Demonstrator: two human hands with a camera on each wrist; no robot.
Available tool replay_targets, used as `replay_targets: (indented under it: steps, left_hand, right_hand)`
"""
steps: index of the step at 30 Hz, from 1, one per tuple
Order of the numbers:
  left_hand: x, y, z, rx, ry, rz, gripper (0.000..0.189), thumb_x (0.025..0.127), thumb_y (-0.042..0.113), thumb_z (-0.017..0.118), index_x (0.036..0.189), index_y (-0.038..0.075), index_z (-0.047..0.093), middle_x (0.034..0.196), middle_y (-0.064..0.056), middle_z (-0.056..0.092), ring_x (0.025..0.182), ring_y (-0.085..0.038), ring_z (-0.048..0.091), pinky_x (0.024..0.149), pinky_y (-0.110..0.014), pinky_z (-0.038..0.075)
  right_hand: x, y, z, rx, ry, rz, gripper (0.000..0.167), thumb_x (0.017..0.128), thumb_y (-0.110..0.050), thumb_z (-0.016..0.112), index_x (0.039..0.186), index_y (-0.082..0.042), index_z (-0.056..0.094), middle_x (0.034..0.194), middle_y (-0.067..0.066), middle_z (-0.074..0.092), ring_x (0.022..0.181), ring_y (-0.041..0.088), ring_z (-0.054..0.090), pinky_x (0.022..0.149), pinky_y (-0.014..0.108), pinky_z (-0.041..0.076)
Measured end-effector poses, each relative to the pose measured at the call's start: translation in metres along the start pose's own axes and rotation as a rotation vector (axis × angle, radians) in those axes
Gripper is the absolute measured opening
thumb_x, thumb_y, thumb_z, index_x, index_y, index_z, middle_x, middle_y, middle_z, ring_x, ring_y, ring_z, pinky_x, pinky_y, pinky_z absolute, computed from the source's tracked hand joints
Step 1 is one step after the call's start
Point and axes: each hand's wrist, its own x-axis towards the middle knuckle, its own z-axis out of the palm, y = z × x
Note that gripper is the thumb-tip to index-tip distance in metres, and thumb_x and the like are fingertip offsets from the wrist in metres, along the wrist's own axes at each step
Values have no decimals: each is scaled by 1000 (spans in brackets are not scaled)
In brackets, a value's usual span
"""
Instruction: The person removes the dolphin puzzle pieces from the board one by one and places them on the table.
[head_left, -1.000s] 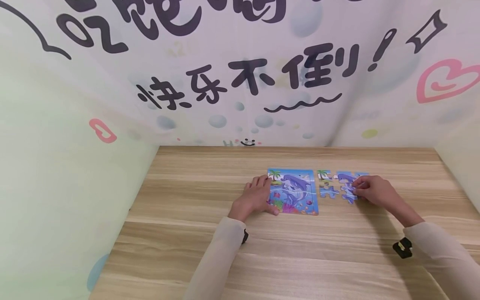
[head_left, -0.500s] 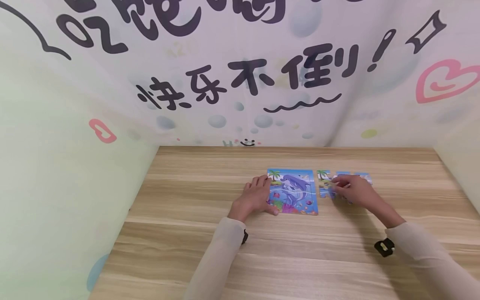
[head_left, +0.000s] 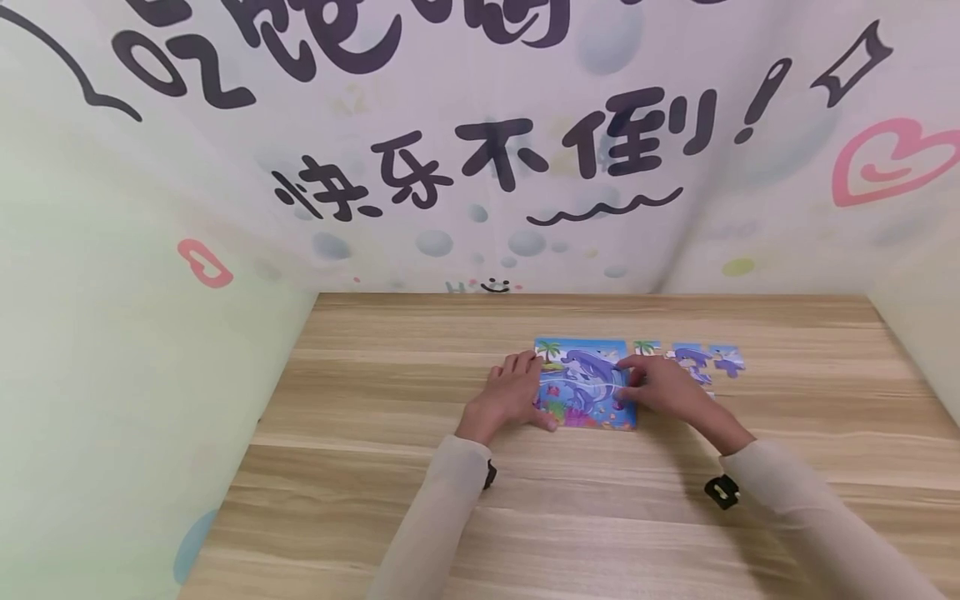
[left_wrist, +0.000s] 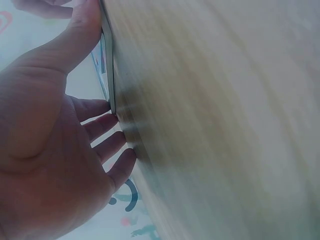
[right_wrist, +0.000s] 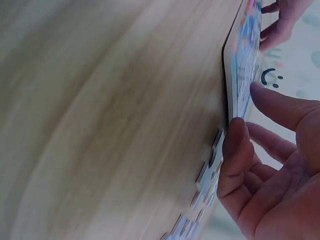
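Rests left hand (head_left: 513, 395) with loose fingers on left edge of dolphin board (head_left: 582, 385). Has right hand (head_left: 667, 389), loose fingers too, at board's right edge, beside puzzle pieces (head_left: 727, 361).

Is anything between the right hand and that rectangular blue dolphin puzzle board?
Nothing visible: the right hand is at the right edge of the puzzle board. Loose blue-and-purple jigsaw pieces lie to the right, not in between.

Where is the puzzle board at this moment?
In the head view, the board lies on the table, right of centre, between the left hand and the right hand.
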Motion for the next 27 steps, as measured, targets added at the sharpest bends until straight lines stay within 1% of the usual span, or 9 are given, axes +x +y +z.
replay_targets:
  steps: [3,6,11,14,20,25,27]
  left_hand:
    - [0,0,1,-2,-2,-1,110,79,58,75,158,8,18,162,-9,19,147,-28,20,115,-46,25]
    - [1,0,1,-10,-2,-1,110,78,58,75,158,8,18,162,-9,19,147,-28,20,116,-46,24]
    - [2,0,3,-9,7,-1,111,77,58,76,158,9,19,161,-9,21,146,-28,21,115,-45,25]
    - [2,0,3,-10,7,-2,110,77,58,76,158,9,19,161,-9,21,146,-28,21,115,-45,25]
    - [2,-1,3,-9,8,-8,111,76,58,76,158,9,20,161,-8,21,146,-27,21,115,-45,25]
    - [2,-1,3,-18,10,-7,110,76,58,77,158,10,20,161,-8,21,145,-27,21,115,-45,24]
    - [2,-1,3,-22,11,-3,110,77,58,76,158,10,20,161,-8,21,146,-27,21,116,-45,24]
  right_hand:
    - [2,-4,3,-41,-7,26,47,85,-24,77,124,0,64,88,8,66,75,20,56,69,37,48]
    - [3,-8,3,-55,-17,47,46,85,-23,78,122,1,63,90,10,65,76,21,56,69,38,49]
    - [4,-14,0,-47,-23,34,44,84,-21,79,117,2,62,95,16,67,80,25,61,72,43,52]
    - [4,-15,0,-48,-9,25,41,83,-20,79,113,1,60,98,17,67,82,27,62,73,45,52]
    - [3,-16,2,-58,28,29,37,85,-18,78,111,-3,57,97,15,69,78,25,63,70,42,53]
    - [2,-15,4,-60,75,-11,32,84,-14,78,108,-2,60,93,16,72,81,28,67,74,46,54]
    - [2,-15,4,-52,79,-20,30,84,-12,78,106,-1,60,92,16,72,82,29,68,75,47,54]
